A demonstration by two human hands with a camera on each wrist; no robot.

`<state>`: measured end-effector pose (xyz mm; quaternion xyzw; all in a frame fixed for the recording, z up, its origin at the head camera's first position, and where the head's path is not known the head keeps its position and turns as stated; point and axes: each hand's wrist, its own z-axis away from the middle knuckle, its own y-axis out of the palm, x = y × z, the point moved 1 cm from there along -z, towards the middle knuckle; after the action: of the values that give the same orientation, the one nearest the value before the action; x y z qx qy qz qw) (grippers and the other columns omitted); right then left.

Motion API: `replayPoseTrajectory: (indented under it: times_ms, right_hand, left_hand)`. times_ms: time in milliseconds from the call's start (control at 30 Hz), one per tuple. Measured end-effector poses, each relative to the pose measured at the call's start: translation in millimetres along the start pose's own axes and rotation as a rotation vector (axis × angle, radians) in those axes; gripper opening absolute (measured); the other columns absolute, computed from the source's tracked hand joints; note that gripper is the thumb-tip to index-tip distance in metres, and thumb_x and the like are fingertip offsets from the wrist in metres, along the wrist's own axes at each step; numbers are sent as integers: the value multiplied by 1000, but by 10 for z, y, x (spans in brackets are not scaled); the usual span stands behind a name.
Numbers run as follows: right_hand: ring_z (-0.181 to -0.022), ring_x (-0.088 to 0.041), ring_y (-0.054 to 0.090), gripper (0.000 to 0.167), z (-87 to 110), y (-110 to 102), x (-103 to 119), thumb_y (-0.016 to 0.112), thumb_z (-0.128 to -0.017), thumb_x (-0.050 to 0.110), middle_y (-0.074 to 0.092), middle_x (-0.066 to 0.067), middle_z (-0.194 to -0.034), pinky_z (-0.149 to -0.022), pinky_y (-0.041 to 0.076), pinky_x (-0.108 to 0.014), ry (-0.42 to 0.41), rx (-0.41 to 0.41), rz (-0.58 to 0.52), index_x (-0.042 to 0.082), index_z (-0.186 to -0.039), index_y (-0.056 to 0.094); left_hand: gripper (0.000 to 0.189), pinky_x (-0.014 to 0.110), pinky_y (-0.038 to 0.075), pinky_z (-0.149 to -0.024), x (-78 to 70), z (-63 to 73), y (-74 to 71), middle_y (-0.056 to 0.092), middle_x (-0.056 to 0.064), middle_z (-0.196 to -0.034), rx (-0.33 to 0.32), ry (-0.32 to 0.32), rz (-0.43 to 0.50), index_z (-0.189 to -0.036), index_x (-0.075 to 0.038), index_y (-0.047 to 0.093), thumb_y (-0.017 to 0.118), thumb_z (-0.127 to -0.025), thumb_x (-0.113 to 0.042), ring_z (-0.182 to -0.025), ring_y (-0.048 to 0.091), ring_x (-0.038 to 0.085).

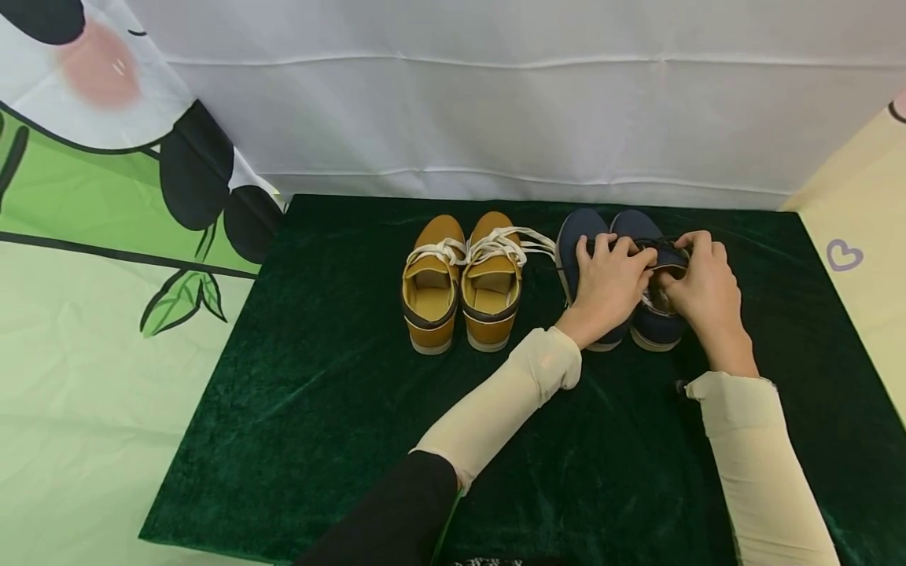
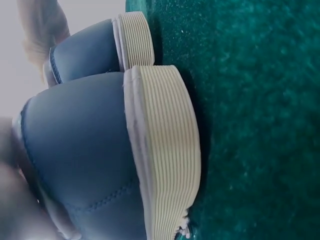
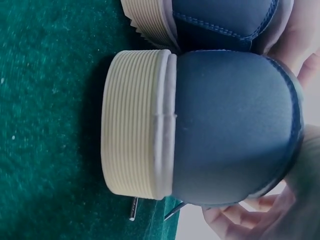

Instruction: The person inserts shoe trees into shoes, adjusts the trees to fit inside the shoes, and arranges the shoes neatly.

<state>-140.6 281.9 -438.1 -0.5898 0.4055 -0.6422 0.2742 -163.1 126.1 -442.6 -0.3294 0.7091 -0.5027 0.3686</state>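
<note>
A pair of navy shoes stands side by side on the dark green cloth: the left navy shoe (image 1: 582, 228) and the right navy shoe (image 1: 632, 224). My left hand (image 1: 610, 277) reaches across the left one, its bent fingers gripping the near side of the right shoe's opening. Opposite it, my right hand (image 1: 710, 289) pinches the outer side of that opening, thumb towards the inside. A black shoelace (image 1: 661, 240) crosses between the hands; the fingers partly hide it. In the right wrist view, lace tips (image 3: 133, 209) hang beside the right shoe's heel (image 3: 230, 125).
To the left stands a pair of tan shoes, the left tan shoe (image 1: 429, 306) and the right tan shoe (image 1: 491, 303), with white laces (image 1: 534, 242) stretching towards the navy pair. The green cloth (image 1: 318, 432) meets a white draped backdrop (image 1: 453, 126) behind.
</note>
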Motion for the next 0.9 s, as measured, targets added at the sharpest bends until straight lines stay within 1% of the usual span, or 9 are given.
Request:
replayPoseTrajectory:
  times_ms: [133, 267, 367, 533, 600, 700, 900]
  right_hand:
    - [-106, -55, 50, 61, 24, 7, -14, 67, -98, 26, 40, -38, -142, -87, 44, -73, -11, -7, 9, 3, -146, 37]
    - [-109, -55, 49, 62, 75, -7, -26, 66, -99, 32, 40, -38, -142, -88, 43, -74, -24, -3, 10, 3, -147, 37]
    - [-107, -54, 49, 63, 131, -27, -37, 66, -100, 35, 41, -37, -140, -86, 43, -72, -36, -14, -3, 3, -147, 38]
    - [-102, -50, 50, 60, 222, -57, -58, 67, -100, 30, 45, -35, -133, -80, 45, -65, -48, -38, -16, 2, -146, 39]
    - [-102, -49, 52, 59, 266, -73, -66, 67, -101, 28, 45, -35, -132, -78, 46, -62, -49, -43, -16, 1, -146, 39]
    - [-104, -49, 55, 56, 342, -104, -80, 65, -101, 27, 46, -34, -132, -75, 46, -60, -51, -46, -1, 0, -145, 40]
    - [-108, -49, 56, 52, 496, -155, -105, 61, -103, 30, 48, -32, -131, -74, 46, -61, -64, -54, 31, 1, -142, 43]
  left_hand:
    - [33, 60, 24, -126, 59, 14, -18, 59, -12, -143, 52, 38, 9, -140, -44, 59, 50, -109, -48, -148, 39, 22]
    - [38, 57, 22, -128, 145, 56, -78, 53, -14, -153, 106, 77, 28, -146, -46, 55, 50, -108, -49, -155, 33, 19]
    - [40, 55, 24, -128, 198, 107, -138, 48, -15, -159, 123, 97, 33, -149, -47, 52, 50, -109, -48, -157, 30, 17]
    - [40, 48, 30, -126, 254, 228, -240, 43, -15, -163, 127, 100, 42, -149, -45, 53, 49, -109, -47, -159, 27, 16]
    - [39, 47, 31, -125, 281, 295, -288, 44, -14, -163, 121, 103, 35, -148, -44, 54, 49, -109, -47, -159, 29, 17]
    - [39, 50, 32, -125, 344, 411, -367, 46, -12, -162, 93, 105, 26, -148, -42, 55, 49, -110, -46, -156, 34, 18]
    - [38, 50, 33, -123, 559, 653, -546, 54, -9, -156, 24, 87, 13, -147, -40, 57, 50, -109, -44, -146, 46, 18]
